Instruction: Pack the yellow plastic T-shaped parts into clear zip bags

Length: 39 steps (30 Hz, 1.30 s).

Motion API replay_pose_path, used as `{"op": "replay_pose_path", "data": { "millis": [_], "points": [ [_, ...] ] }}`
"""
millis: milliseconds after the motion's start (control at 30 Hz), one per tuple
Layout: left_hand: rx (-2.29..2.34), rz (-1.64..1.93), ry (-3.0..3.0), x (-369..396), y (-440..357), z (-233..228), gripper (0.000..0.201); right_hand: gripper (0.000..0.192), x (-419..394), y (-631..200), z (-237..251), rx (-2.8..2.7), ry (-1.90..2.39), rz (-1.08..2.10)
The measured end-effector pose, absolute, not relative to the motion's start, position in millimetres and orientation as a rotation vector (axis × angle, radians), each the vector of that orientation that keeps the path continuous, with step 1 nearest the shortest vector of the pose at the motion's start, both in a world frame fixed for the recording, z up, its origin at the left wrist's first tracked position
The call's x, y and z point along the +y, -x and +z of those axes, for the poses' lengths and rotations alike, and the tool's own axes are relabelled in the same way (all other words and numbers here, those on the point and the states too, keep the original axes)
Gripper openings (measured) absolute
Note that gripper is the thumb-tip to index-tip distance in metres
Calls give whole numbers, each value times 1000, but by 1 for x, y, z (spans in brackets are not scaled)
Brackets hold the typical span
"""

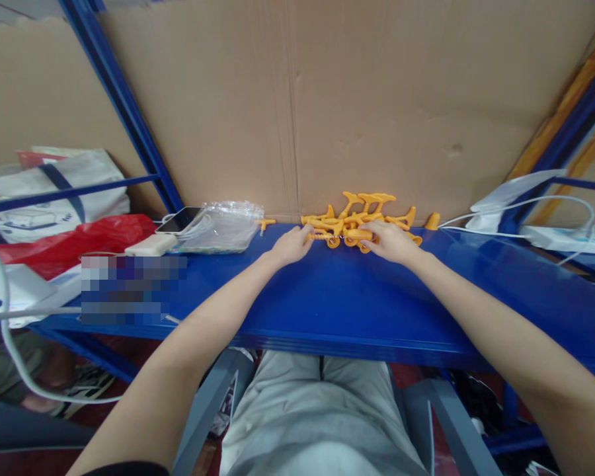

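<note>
A pile of several orange plastic parts (361, 215) lies at the far edge of the blue shelf (327, 297), against a cardboard wall. My left hand (291, 244) reaches to the pile's left end, its fingertips touching an orange screw-like piece (322, 235). My right hand (391, 241) rests on the pile's right front, with its fingers curled over one orange part (357, 234). A single small orange piece (265, 225) lies apart to the left, and another (432, 221) to the right.
A clear plastic bag (221, 228), a phone (178, 219) and a white power bank (151, 246) lie at the left. A red bag (74, 241) and a white tote (54, 178) sit further left. White cables and a charger (550, 231) occupy the right. Cardboard (352, 99) backs the shelf.
</note>
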State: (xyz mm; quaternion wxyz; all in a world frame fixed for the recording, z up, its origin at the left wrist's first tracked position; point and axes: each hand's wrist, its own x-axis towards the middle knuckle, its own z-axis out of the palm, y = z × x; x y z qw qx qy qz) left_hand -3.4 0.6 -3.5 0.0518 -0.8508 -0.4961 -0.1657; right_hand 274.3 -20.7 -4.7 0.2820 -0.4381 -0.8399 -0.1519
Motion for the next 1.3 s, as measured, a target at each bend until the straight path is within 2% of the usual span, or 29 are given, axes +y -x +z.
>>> {"op": "replay_pose_path", "data": {
  "millis": [233,767,1100,1300],
  "points": [
    [-1549,-532,2574,-1,3,-2,31,29,-22,-273,-3,-2256,1223,-419],
    [-1326,-768,2541,-15,-11,3,24,30,-22,-257,-9,-2214,983,-296],
    [-1267,-824,2535,-14,-10,1,26,27,-21,-256,-10,-2183,969,-174],
    [-1276,-891,2536,-6,-9,-2,23,37,-19,-259,-6,-2094,1004,65]
  ]
}}
